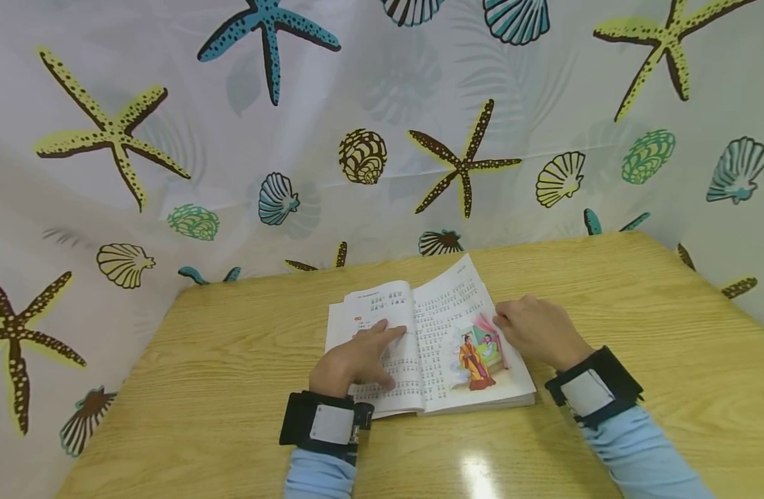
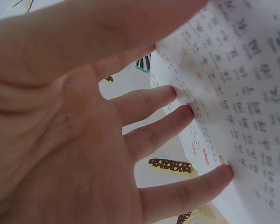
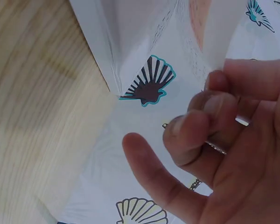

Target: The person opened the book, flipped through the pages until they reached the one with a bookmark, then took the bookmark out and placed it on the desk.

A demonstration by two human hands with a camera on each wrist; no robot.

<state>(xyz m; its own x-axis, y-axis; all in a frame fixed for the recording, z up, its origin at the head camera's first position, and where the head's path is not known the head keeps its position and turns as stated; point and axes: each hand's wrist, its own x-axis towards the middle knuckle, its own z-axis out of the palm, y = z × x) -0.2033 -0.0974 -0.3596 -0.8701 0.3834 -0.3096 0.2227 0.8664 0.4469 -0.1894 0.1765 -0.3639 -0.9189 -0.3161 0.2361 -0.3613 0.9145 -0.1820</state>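
Note:
An open book point(image 1: 433, 346) lies on the wooden table, printed with text on both pages. Its right page point(image 1: 441, 301) carries a colour picture of robed figures, and the upper corner of that page lifts up. My left hand point(image 1: 357, 357) rests on the left page with fingers spread. In the left wrist view its straight fingertips point(image 2: 224, 172) touch the printed paper. At the right edge of the book, my right hand point(image 1: 541, 329) pinches the page. The right wrist view shows thumb and index finger on the raised sheet point(image 3: 217, 35), other fingers loosely curled.
The wooden table point(image 1: 232, 360) reaches out on both sides of the book. Behind it hangs a pale cloth point(image 1: 232, 138) with starfish and shell prints. A dark band with a pale plate point(image 1: 332, 424) circles each wrist.

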